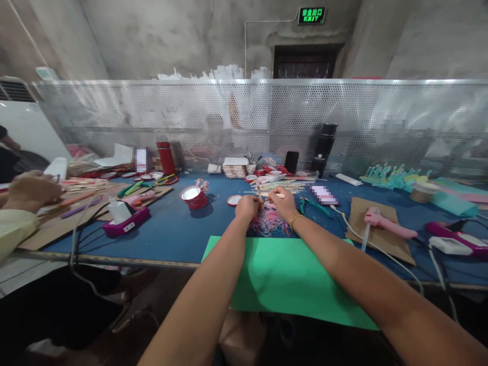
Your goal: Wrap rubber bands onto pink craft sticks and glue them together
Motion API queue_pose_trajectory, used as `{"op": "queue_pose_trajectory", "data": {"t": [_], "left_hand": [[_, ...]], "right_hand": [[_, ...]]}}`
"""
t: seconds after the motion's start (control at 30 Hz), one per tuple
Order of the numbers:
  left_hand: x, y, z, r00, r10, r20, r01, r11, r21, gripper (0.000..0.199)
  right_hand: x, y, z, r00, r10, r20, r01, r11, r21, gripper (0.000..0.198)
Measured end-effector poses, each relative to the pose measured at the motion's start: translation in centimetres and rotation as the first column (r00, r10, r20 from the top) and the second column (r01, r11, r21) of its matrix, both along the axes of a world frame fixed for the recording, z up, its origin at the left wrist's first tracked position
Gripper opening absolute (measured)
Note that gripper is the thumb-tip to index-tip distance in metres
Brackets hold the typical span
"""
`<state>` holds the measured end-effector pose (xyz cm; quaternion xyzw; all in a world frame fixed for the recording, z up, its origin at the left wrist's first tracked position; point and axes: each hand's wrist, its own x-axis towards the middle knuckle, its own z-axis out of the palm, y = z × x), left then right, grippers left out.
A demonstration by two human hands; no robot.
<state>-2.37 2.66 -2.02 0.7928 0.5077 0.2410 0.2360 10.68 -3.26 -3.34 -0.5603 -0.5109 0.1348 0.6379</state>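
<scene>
My left hand (247, 207) is closed around the lower end of a thin, upright brownish strip (258, 188), too small to identify. Close by on its right, my right hand (284, 203) pinches a short pale pink stick (279, 195). Both hands hover over a tangled heap of pink, blue and purple shredded strands (270, 221) on the blue table. Beneath my forearms lies a green sheet (293, 274) that overhangs the table's front edge. Just left of my left hand is a round white lid with a red rim (234, 201).
A red tin (193, 198) stands left of centre. Right of my hands are teal pliers (316, 207), a phone (323, 195) and a pink glue gun (389, 223) on cardboard, with trailing cables. Purple power strips (127, 221) sit at both sides. A co-worker's hand (32, 192) is far left.
</scene>
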Motion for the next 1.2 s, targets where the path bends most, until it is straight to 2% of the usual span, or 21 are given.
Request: {"op": "queue_pose_trajectory", "data": {"t": [0.2,0.33,0.43,0.53,0.67,0.77,0.93,1.1,1.2], "left_hand": [[-0.02,0.10,-0.08,1.000,-0.029,0.000,0.029,0.999,0.024,0.023],[0.08,0.17,-0.23,1.000,-0.015,0.005,0.014,1.000,0.019,0.024],[0.20,0.22,-0.33,1.000,-0.008,0.009,0.008,1.000,0.024,0.026],[0.17,0.13,-0.27,1.000,-0.003,0.015,0.003,1.000,0.012,0.024],[-0.03,-0.15,-0.11,1.000,-0.011,0.017,0.011,1.000,0.015,0.022],[-0.10,-0.34,-0.01,1.000,0.006,0.012,-0.006,1.000,0.022,0.023],[-0.17,-0.43,0.08,1.000,-0.010,0.014,0.010,1.000,0.027,0.023],[-0.19,-0.30,-0.01,0.999,-0.032,0.025,0.031,0.999,0.032,0.023],[-0.12,-0.27,-0.05,0.999,-0.025,0.020,0.024,1.000,0.020,0.024]], "right_hand": [[0.60,0.07,-0.01,0.999,-0.043,-0.027,0.042,0.999,-0.027,0.014],[0.30,-0.13,0.17,0.998,-0.003,-0.065,0.002,1.000,-0.016,0.013],[0.03,-0.12,0.10,0.999,0.020,-0.030,-0.021,1.000,-0.003,0.013],[0.09,-0.14,0.02,1.000,0.006,-0.010,-0.007,1.000,-0.016,0.013],[0.17,-0.42,0.22,0.997,-0.019,-0.075,0.017,0.999,-0.035,0.013],[-0.09,-0.58,0.42,0.994,0.012,-0.107,-0.015,0.999,-0.031,0.011],[-0.19,-0.54,0.50,0.998,0.011,-0.057,-0.012,1.000,-0.028,0.012],[0.06,-0.52,0.50,0.993,-0.007,-0.116,0.004,0.999,-0.031,0.010],[-0.04,-0.26,0.21,0.996,0.017,-0.088,-0.019,1.000,-0.016,0.011]]}}
